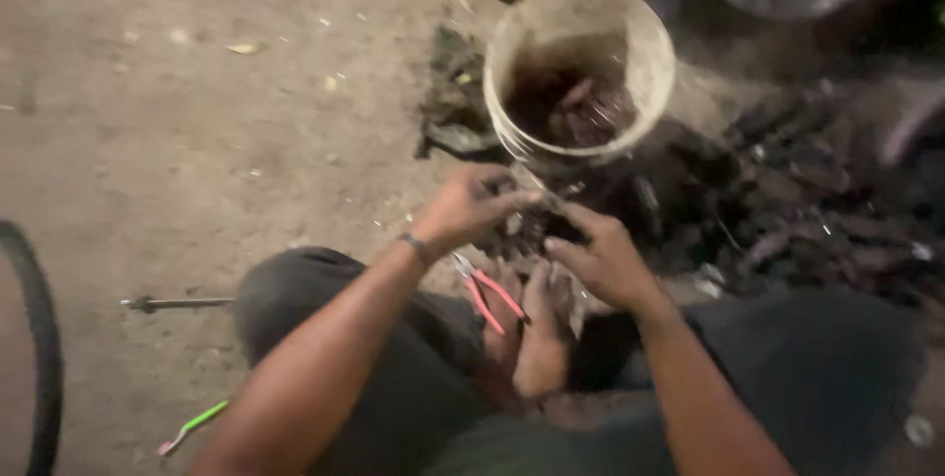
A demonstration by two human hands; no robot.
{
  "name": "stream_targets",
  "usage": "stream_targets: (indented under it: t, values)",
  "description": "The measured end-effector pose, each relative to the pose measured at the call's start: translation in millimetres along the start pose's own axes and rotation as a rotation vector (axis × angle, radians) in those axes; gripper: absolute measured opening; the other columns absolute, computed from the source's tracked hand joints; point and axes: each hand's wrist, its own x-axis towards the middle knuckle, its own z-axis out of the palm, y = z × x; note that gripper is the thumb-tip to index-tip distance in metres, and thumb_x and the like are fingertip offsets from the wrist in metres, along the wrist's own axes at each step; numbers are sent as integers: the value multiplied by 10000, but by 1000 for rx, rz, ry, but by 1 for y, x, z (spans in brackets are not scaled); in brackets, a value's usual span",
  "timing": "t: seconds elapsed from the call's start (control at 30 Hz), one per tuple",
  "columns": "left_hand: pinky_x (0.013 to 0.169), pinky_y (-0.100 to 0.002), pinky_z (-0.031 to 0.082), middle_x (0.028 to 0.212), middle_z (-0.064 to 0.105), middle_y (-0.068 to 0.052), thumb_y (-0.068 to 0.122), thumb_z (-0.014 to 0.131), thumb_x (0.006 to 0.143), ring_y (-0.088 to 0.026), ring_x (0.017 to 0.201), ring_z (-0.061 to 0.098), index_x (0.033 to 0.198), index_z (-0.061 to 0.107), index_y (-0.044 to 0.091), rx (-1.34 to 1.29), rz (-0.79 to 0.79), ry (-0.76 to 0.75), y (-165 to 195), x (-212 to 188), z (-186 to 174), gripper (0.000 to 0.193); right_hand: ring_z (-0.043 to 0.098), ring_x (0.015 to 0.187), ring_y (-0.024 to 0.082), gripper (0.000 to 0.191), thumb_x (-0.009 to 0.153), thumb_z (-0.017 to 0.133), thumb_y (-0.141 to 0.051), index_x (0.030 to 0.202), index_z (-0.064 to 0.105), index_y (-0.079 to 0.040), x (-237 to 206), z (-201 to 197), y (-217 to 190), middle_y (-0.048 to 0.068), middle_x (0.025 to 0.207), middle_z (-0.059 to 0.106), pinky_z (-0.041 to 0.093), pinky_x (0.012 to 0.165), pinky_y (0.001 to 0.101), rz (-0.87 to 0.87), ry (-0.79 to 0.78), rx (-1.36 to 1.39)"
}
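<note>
Both hands — left hand (463, 205) and right hand (600, 257) — clenched a dark greasy part (532, 225) at the bucket's (512, 53) six o'clock, over bare feet, where a slip might have dropped it onto the toes or red-handled pliers (489, 296).

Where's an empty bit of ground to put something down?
The widest bare patch is the dirt ground on the left, between the bucket, the metal rod and the black tyre edge. It is crowded right of the bucket, where a dark scrap pile lies, and around both hands near the red-handled pliers.
</note>
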Motion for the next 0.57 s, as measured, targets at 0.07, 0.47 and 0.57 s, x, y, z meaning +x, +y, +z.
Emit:
stream_targets:
  t: [0.07,0.47,0.57]
  values:
    - [486,-276,487,674,664,14,321,780,881,-54,561,572,960,784,65,-29,113,10,3,-2,0,268,652,855,97,323,872,721,-101,1166,683,25,5,0,-4,99,972,738,552,757,290,128,-8,68]
    - [519,-338,569,642,693,-57,396,788,892,-158,522,691,892,749,-1,305,23,172,-7,9,4,399,655,755,118,127,861,747,-89,947,716,-1,-1,6,-3,98,854,719,535,674,289,2,224,-241]
    - [457,-361,575,623,692,-60,401,784,855,-154,481,694,951,757,35,136,22,145,4,0,-4,379,702,727,206,144,857,789,-148,932,739,-36,8,4,-1,105,838,754,556,665,319,216,267,-245]
